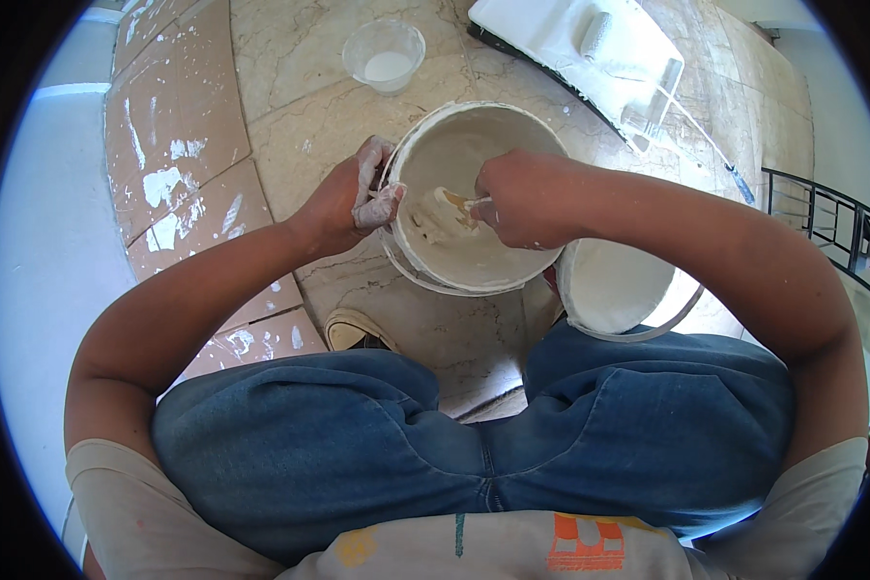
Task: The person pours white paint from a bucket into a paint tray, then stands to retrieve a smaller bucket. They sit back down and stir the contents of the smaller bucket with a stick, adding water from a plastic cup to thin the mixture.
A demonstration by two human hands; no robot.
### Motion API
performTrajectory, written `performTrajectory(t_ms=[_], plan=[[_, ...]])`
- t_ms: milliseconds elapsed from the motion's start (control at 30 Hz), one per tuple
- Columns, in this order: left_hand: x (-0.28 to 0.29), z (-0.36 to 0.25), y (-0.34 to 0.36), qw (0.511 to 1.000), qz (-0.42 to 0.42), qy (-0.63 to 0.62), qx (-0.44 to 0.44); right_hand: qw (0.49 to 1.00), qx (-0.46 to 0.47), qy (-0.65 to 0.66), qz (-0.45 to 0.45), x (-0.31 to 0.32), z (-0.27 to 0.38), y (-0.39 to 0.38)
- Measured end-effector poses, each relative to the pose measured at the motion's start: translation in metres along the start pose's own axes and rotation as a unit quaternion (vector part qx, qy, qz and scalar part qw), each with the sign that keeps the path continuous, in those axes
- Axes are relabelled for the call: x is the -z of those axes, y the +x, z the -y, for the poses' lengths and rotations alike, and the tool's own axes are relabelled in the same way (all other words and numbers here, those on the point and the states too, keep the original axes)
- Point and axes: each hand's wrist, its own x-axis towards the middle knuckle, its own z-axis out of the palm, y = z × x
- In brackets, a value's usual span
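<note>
A white bucket (476,289) stands on the floor in front of me, its inside coated with off-white paste (483,253). My left hand (369,188), whitened on the fingers and thumb, is closed over the bucket's left rim. Inside the bucket, my right hand (530,198) is closed on a small paste-covered tool (457,205) with a yellowish part showing. Its exact kind is hidden by the paste and my fingers. A second white bucket (617,283) with a wire handle stands beside my right knee, partly under my right forearm.
A clear plastic tub (385,56) holding white liquid stands beyond the bucket. At the far right lie a white paint tray (541,39), a roller (597,36) and a blue-handled rod (739,184). Paint-splashed cardboard (188,126) covers the left floor. A black metal railing (826,217) stands right.
</note>
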Motion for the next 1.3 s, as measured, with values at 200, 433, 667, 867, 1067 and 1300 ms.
performTrajectory(t_ms=[200,433,667,867,1067,1300], plan=[[0.002,0.002,0.002,1.0,0.005,0.009,-0.021,0.994,0.004,-0.094,-0.057,-0.007,0.005,-0.004],[0.003,0.006,0.002,0.999,0.009,0.045,-0.018,0.995,0.024,-0.088,-0.038,-0.022,0.012,0.001],[0.007,0.006,0.003,0.997,0.022,0.071,-0.007,0.989,0.06,-0.137,0.008,-0.024,0.006,0.008],[0.007,0.008,0.004,0.997,0.026,0.076,-0.01,0.964,0.118,-0.239,0.007,-0.012,-0.002,-0.001],[0.008,0.009,0.003,0.997,0.033,0.062,-0.006,0.987,0.046,-0.153,-0.032,0.016,0.01,-0.035],[0.009,0.006,0.004,0.996,0.04,0.082,0.001,0.993,0.04,-0.114,-0.001,-0.027,0.017,0.006]])
